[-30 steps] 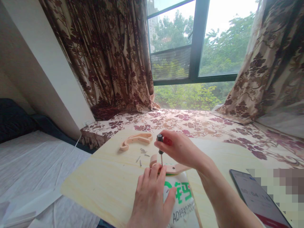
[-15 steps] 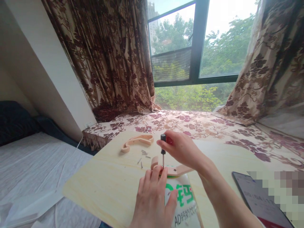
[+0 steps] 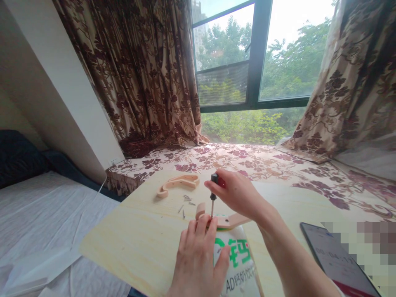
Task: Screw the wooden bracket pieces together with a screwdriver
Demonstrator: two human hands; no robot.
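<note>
My right hand is closed around the dark handle of a screwdriver, held nearly upright. Its shaft runs down to a curved wooden piece with a hole in it; the tip's exact contact is hidden by fingers. My left hand presses down from the near side, fingertips bent over the wooden piece beside the shaft, thumb spread. Beneath the wood and my left hand lies a white package with green lettering. Several small screws are scattered to the left, near another curved wooden piece.
The pale wood-grain tabletop carries all this. A phone showing a running timer lies at the right. Behind the table is a floral-covered window seat below a window; a grey-sheeted bed stands at the left.
The screwdriver handle leans very slightly further right, still in my right hand. My left hand stays on the wooden piece. The whole view has shifted slightly.
</note>
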